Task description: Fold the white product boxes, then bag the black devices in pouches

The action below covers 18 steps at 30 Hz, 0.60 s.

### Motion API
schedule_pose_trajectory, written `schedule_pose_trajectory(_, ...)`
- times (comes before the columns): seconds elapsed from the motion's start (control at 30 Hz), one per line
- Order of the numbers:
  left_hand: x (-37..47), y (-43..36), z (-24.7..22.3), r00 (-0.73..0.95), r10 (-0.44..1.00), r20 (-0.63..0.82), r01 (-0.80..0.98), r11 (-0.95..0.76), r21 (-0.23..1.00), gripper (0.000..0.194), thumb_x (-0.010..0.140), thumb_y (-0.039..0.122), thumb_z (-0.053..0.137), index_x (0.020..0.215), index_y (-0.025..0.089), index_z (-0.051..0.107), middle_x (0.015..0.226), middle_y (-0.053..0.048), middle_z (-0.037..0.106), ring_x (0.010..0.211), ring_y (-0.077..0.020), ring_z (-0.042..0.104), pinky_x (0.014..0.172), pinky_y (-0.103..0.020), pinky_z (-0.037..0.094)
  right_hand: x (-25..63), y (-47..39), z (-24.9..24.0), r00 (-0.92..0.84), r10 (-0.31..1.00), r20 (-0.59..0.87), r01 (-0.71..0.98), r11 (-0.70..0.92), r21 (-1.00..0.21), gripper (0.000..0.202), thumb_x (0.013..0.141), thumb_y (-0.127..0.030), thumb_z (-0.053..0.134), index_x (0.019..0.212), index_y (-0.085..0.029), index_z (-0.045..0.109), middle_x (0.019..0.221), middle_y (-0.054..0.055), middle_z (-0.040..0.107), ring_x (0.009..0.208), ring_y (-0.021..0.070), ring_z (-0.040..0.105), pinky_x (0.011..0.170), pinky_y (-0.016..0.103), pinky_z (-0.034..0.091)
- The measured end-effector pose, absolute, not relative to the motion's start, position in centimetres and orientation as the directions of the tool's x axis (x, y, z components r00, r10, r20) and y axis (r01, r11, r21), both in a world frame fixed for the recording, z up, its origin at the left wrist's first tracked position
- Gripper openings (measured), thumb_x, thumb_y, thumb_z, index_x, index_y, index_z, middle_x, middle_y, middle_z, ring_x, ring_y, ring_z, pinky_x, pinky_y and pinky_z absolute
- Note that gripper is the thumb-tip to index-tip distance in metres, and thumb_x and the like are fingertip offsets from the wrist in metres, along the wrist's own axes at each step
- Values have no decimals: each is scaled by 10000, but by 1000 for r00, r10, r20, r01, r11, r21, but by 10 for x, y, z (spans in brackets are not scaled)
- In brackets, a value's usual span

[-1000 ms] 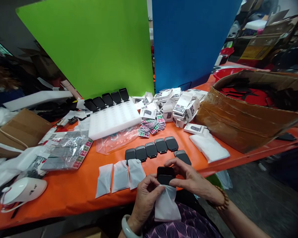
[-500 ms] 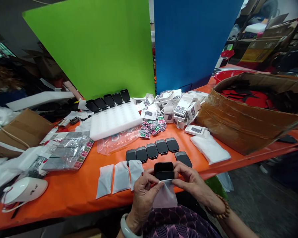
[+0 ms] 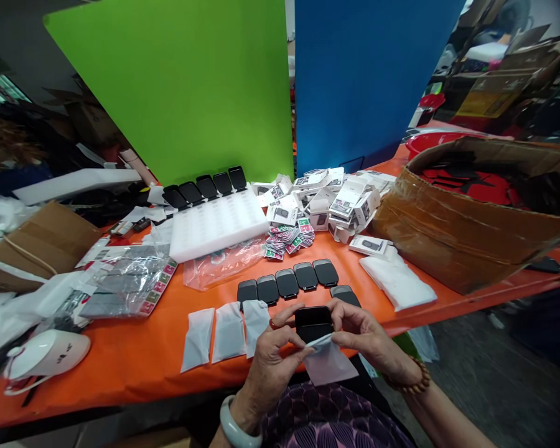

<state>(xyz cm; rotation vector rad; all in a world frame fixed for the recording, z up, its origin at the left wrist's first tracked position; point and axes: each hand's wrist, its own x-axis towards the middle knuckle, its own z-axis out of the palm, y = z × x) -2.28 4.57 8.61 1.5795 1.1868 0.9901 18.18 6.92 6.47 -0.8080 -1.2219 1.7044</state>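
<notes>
Close to my body, a black flat device with rounded corners sits partly at the mouth of a translucent white pouch. My left hand pinches the pouch's edge at its left side, fingers closed. On the other side my right hand grips the device's right edge and the pouch rim with thumb and fingers. Beyond my hands lies a row of several black devices, with another black device partly hidden behind my right hand. Left of my hands, three white pouches lie side by side.
A white foam tray has black devices along its back edge. Small white boxes are heaped behind printed cards. A large cardboard box and a stack of white pouches stand right. A white lidded container is left.
Both hands have shifted slightly right with the device and pouch. The pouch's lower end has swung to the right, and the view has turned a little.
</notes>
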Motion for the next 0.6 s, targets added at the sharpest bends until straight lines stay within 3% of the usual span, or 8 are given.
schedule_pose_trajectory(0.1,-25,48,91,277,954,111,269,-188,945,120,766,202,692,648,209,670,1291,-129,596,1253,-297,488,1003,-422,392,184,73,68,-421,907,3,-240,-108,-965,260,722,-350,739,673,-200,532,810,8,489,764,157,477,663,257,412)
schedule_pose_trajectory(0.27,-29,51,85,211,971,109,232,-158,960,141,769,224,689,639,209,637,949,-106,717,1139,-288,570,922,-389,438,180,72,64,-479,877,-29,-243,-164,-956,260,738,-358,726,686,-198,529,801,4,505,750,152,484,671,263,415)
schedule_pose_trajectory(0.4,-27,52,75,97,991,90,168,-105,980,159,768,230,675,637,196,592,982,-95,691,1026,-253,606,865,-346,452,170,73,56,-460,885,-69,-268,-212,-940,323,715,-406,739,667,-195,499,770,-4,493,708,140,467,641,255,406)
schedule_pose_trajectory(0.6,-25,60,65,15,1000,2,101,-4,995,172,794,257,641,661,189,556,1072,-99,656,1089,-250,572,902,-334,426,159,83,50,-355,933,-54,-240,-147,-960,326,753,-443,701,692,-194,500,903,40,576,802,166,513,701,278,417)
